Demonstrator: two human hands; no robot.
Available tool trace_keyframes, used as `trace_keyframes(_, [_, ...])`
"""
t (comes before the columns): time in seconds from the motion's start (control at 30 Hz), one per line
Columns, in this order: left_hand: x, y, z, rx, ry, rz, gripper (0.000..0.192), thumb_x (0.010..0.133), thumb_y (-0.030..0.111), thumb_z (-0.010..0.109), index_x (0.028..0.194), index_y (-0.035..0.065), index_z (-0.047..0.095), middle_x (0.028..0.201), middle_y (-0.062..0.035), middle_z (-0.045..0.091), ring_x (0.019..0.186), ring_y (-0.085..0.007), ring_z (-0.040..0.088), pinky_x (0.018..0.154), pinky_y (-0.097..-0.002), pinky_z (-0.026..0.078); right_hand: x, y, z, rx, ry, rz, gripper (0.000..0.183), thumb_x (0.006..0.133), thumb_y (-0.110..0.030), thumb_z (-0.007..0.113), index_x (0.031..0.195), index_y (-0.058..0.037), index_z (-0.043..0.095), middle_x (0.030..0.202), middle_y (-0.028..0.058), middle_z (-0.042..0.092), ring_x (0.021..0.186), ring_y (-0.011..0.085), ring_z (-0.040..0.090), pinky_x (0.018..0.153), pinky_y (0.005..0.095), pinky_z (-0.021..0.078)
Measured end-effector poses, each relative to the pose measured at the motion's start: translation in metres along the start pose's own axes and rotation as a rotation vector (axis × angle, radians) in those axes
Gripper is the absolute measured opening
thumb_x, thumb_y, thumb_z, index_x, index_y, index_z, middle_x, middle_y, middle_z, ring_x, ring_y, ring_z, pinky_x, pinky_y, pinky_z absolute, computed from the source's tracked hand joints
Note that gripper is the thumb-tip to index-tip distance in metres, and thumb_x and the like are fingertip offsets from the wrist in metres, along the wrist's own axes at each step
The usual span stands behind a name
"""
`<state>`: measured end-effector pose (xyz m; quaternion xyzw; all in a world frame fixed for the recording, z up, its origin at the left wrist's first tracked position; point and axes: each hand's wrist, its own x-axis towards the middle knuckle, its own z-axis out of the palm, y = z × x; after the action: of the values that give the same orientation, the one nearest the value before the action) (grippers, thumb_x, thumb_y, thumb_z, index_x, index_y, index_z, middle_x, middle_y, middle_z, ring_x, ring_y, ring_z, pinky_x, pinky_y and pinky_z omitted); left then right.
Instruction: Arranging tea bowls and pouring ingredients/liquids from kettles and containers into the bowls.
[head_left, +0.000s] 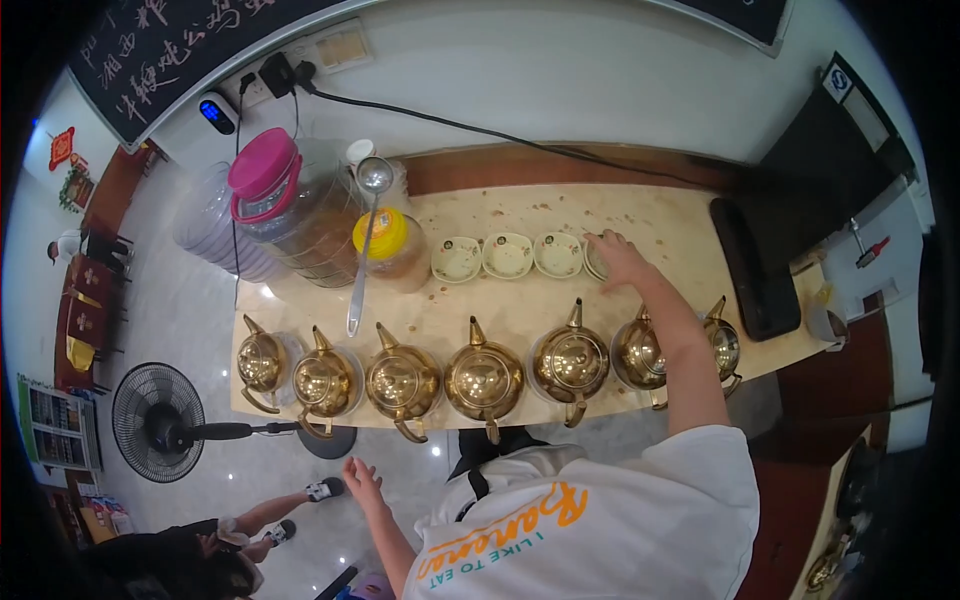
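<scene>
My right hand (619, 259) reaches over the wooden table and rests on a small dish (595, 260) at the right end of a row; its fingers hide part of the dish, and whether they grip it is unclear. Beside it stand a patterned square dish (557, 255), another like it (508, 256) and one more (457, 259). Nearer to me, several brass teapots stand in a row along the table edge, among them a middle one (484, 380) and one below my right arm (639, 352). My left hand (362, 480) hangs off the table, fingers apart, holding nothing.
A large jar with a pink lid (262, 165), a yellow-lidded jar (390, 240) and a metal ladle (360, 270) stand or lean at the left. A black monitor-like object (825, 172) is at the right. A standing fan (159, 424) and a seated person (195, 555) are on the left.
</scene>
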<state>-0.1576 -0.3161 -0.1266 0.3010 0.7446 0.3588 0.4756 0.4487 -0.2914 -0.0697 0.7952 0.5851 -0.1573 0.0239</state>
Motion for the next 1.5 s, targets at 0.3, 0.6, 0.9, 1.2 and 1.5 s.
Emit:
trace_keyframes(0.3, [-0.008,0.000,0.023,-0.063,-0.049,0.059,0.049,0.085,0.039,0.049,0.124,0.0147,0.032,0.124,-0.0059,0.036,0.095,-0.0222,0.050,0.075,-0.0394,0.041,-0.024,0.043,-0.012,-0.047,0.011,0.161,0.112,0.039,-0.021,0.082,0.132,-0.0223,0.020,0.126,0.0171,0.030,0.117,0.0349,0.031,0.092,0.0499,0.0331])
trace_keyframes(0.6, [-0.029,-0.017,0.020,-0.033,-0.011,0.014,0.048,0.085,0.038,0.048,0.124,0.0151,0.031,0.121,-0.0056,0.037,0.092,-0.0210,0.050,0.072,-0.0382,0.042,-0.024,0.064,0.010,-0.178,-0.142,0.278,0.114,0.040,-0.022,0.083,0.133,-0.0227,0.017,0.127,0.0169,0.029,0.120,0.0357,0.028,0.093,0.0523,0.0322])
trace_keyframes(0.9, [-0.028,-0.008,0.018,-0.007,0.003,0.049,0.051,0.085,0.042,0.045,0.124,0.0140,0.031,0.125,-0.0071,0.036,0.097,-0.0239,0.051,0.077,-0.0403,0.042,-0.020,0.042,-0.002,-0.112,-0.151,0.268,0.119,0.042,-0.029,0.083,0.135,-0.0218,0.010,0.135,0.0135,0.022,0.125,0.0331,0.022,0.096,0.0576,0.0261])
trace_keyframes(1.2, [-0.019,-0.010,-0.011,-0.082,0.067,0.065,0.049,0.086,0.041,0.045,0.125,0.0167,0.030,0.125,-0.0058,0.036,0.098,-0.0236,0.051,0.079,-0.0407,0.041,-0.006,0.021,-0.011,-0.044,-0.108,0.233,0.127,0.038,-0.031,0.084,0.137,-0.0213,0.004,0.140,0.0135,0.013,0.130,0.0329,0.009,0.100,0.0557,0.0177])
trace_keyframes(1.5, [0.029,-0.014,-0.031,-0.132,-0.037,-0.018,0.066,0.078,0.052,0.046,0.128,0.0136,0.027,0.131,-0.0075,0.033,0.108,-0.0316,0.044,0.092,-0.0437,0.031,-0.040,0.015,-0.029,0.119,0.165,0.098,0.125,0.036,-0.035,0.084,0.136,-0.0151,0.012,0.140,0.0135,0.014,0.130,0.0345,0.007,0.097,0.0627,0.0117])
